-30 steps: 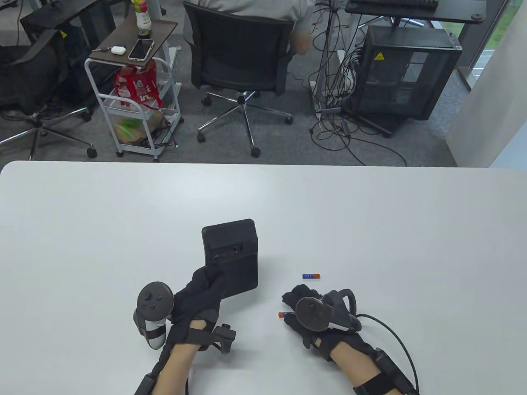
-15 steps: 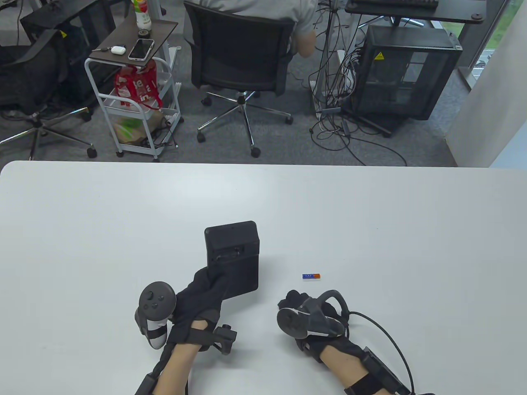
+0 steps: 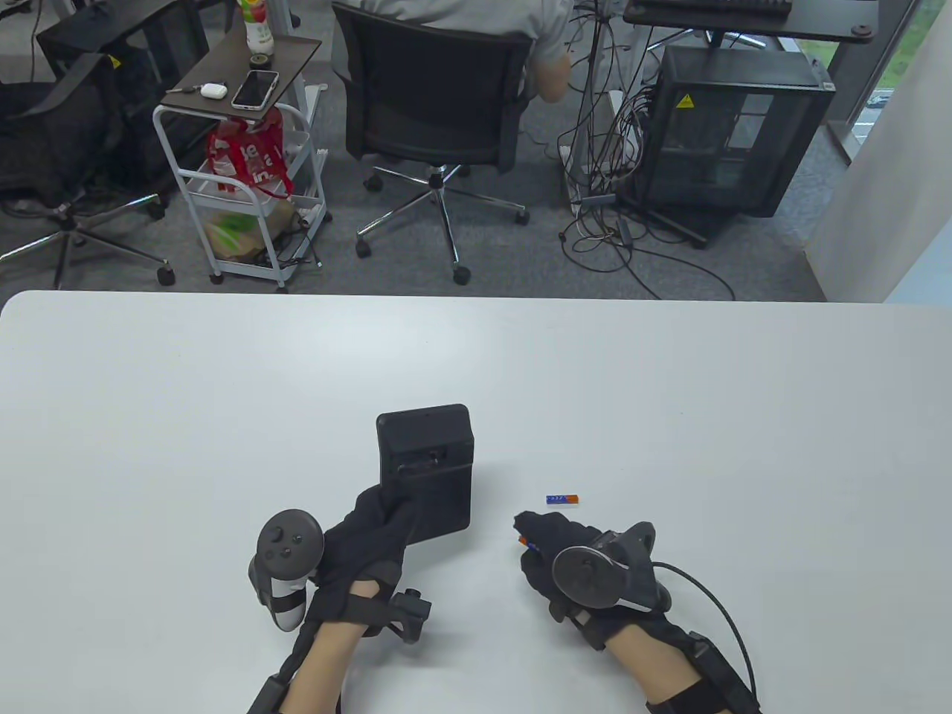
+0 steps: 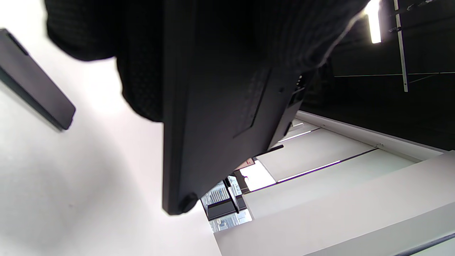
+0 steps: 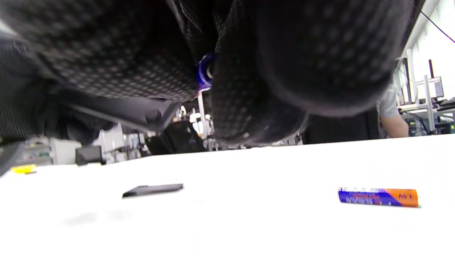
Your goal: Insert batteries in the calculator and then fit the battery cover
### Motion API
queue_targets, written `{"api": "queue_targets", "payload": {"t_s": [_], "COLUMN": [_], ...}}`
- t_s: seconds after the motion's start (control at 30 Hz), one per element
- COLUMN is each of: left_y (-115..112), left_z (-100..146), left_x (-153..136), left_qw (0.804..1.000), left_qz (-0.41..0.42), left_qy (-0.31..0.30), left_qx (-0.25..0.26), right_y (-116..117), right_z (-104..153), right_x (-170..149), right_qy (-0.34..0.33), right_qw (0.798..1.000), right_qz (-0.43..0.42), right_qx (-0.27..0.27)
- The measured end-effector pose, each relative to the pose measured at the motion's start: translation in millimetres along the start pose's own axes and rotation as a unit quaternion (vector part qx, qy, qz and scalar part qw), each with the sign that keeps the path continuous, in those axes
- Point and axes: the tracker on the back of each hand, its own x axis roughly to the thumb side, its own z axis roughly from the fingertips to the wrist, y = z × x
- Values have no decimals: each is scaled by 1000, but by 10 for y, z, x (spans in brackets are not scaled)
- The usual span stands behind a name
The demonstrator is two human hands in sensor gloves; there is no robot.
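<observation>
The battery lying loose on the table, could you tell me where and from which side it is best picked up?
Pinch the battery across its middle, coming straight down from above. It lies flat on its side on the table with open surface all round, so the long sides are free; the ends are small and it could roll.

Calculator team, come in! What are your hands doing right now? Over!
Left hand holds calculator tilted up. Right hand pinches one battery. Second battery and battery cover lie on table. Nothing blocking.
</observation>
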Motion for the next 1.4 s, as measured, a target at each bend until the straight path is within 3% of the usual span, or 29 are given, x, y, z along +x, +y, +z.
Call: {"api": "queue_targets", "payload": {"t_s": [0.33,0.73,1.07,1.4], "left_y": [-98,-312,-484,-644], "left_z": [30,86,146,212], "left_x": [82,187,268,355], "left_qw": [999,993,986,977], "left_qz": [-35,-89,-121,-151], "left_qy": [-21,-45,-63,-82], "left_qx": [-18,-63,-93,-126], "right_y": [-266,-438,-532,-459], "right_z": [113,174,210,180], "right_x": [-217,-172,-151,47], "right_qy": [34,29,34,1], "right_qw": [992,977,952,960], "right_qz": [-68,-101,-189,-162], "right_qx": [-96,-184,-237,-228]}}
